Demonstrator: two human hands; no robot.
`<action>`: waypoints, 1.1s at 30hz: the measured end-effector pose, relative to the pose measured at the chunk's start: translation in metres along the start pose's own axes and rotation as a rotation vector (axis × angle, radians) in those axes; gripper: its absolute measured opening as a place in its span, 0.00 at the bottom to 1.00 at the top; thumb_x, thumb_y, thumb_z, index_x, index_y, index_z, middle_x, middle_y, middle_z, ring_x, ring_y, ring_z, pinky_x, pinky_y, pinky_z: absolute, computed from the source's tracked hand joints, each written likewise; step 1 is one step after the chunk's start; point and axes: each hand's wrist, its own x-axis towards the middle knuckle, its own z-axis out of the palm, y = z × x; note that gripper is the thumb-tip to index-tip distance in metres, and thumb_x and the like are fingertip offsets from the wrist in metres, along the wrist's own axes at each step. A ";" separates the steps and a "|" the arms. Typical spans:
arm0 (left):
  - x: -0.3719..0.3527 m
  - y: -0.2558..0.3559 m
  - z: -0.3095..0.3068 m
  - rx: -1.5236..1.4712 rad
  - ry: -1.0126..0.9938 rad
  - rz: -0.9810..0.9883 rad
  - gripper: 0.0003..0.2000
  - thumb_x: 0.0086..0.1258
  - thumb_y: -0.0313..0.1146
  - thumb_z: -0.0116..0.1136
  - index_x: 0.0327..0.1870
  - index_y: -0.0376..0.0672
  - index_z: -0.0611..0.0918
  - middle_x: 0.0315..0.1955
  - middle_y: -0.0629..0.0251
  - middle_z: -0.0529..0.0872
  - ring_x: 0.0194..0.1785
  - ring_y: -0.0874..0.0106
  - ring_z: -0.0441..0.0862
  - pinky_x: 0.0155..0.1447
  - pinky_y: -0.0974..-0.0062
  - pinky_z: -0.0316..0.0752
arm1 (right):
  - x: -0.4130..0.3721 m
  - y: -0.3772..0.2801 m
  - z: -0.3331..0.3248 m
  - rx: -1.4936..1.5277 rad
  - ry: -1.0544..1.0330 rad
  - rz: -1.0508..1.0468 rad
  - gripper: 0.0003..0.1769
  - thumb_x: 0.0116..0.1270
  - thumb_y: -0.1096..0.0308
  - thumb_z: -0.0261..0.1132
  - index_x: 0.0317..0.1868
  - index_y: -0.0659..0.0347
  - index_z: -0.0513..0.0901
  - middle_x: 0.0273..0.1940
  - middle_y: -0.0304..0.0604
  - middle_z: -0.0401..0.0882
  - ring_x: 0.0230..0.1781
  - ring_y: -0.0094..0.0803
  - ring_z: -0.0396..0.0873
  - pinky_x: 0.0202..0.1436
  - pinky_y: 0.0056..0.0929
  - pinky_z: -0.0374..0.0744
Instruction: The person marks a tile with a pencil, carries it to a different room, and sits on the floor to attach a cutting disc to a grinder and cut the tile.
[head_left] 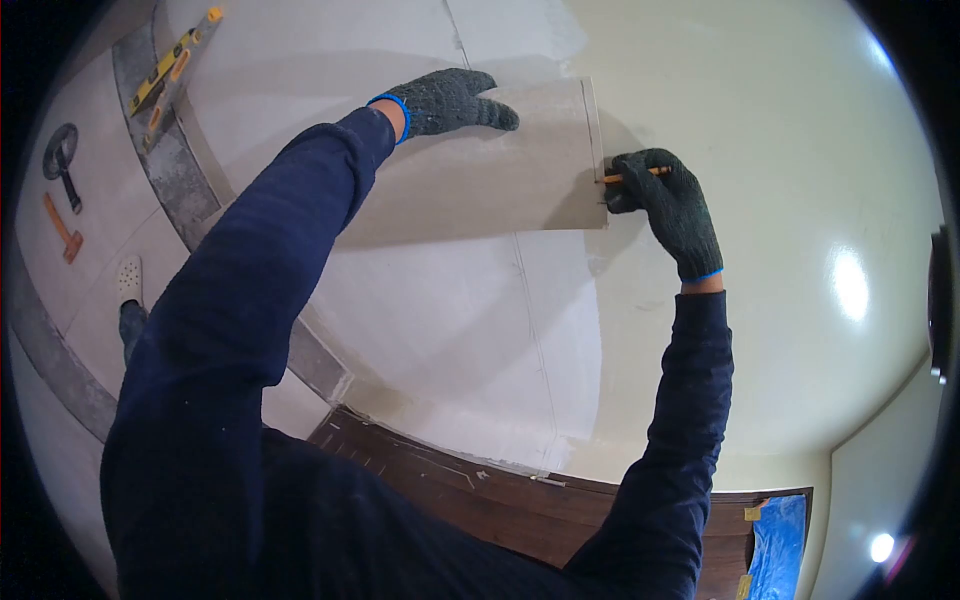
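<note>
A flat beige rectangular board (460, 190) lies against the pale wall, with a thin line running near its right edge. My left hand (440, 103), in a dark knit glove with a blue cuff, grips the board's upper edge, thumb on its face and fingers along the top. At the right edge, my gloved right hand (670, 205) is closed around a yellow-orange pencil (628, 177). The pencil's tip meets the board's edge near the marked line. Part of the board's left side is hidden behind my left sleeve.
A yellow spirit level (160, 72) and an orange-handled long tool (170, 95) lie at upper left. Below them are a hammer (63, 230) and a black round-headed tool (62, 160). A foot in a white clog (130, 280) shows nearby. Blue sheeting (778, 545) hangs at lower right.
</note>
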 end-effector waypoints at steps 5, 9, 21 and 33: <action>0.001 0.000 -0.002 0.005 0.003 0.030 0.55 0.59 0.77 0.59 0.76 0.35 0.68 0.75 0.44 0.68 0.79 0.50 0.63 0.81 0.57 0.59 | 0.018 -0.013 0.005 -0.059 0.006 -0.147 0.15 0.77 0.62 0.65 0.50 0.69 0.83 0.39 0.46 0.88 0.38 0.29 0.87 0.42 0.29 0.87; -0.002 0.001 -0.001 -0.010 -0.007 0.017 0.55 0.60 0.77 0.59 0.76 0.35 0.68 0.75 0.44 0.68 0.79 0.50 0.63 0.81 0.57 0.59 | 0.012 -0.008 0.001 -0.076 -0.011 -0.061 0.15 0.77 0.62 0.65 0.50 0.69 0.83 0.40 0.47 0.88 0.37 0.30 0.87 0.42 0.30 0.88; 0.003 -0.002 0.003 0.059 0.066 0.043 0.54 0.61 0.76 0.59 0.74 0.33 0.70 0.71 0.41 0.73 0.75 0.50 0.69 0.77 0.59 0.65 | -0.013 0.010 -0.002 -0.010 -0.003 -0.036 0.14 0.76 0.63 0.65 0.49 0.68 0.83 0.40 0.47 0.88 0.37 0.30 0.87 0.42 0.31 0.88; -0.002 0.001 0.007 0.022 0.083 0.034 0.55 0.59 0.76 0.60 0.74 0.32 0.69 0.71 0.41 0.72 0.76 0.50 0.69 0.78 0.59 0.64 | -0.014 0.011 -0.001 -0.016 0.011 -0.002 0.16 0.77 0.61 0.66 0.50 0.68 0.83 0.39 0.46 0.88 0.36 0.29 0.87 0.41 0.30 0.88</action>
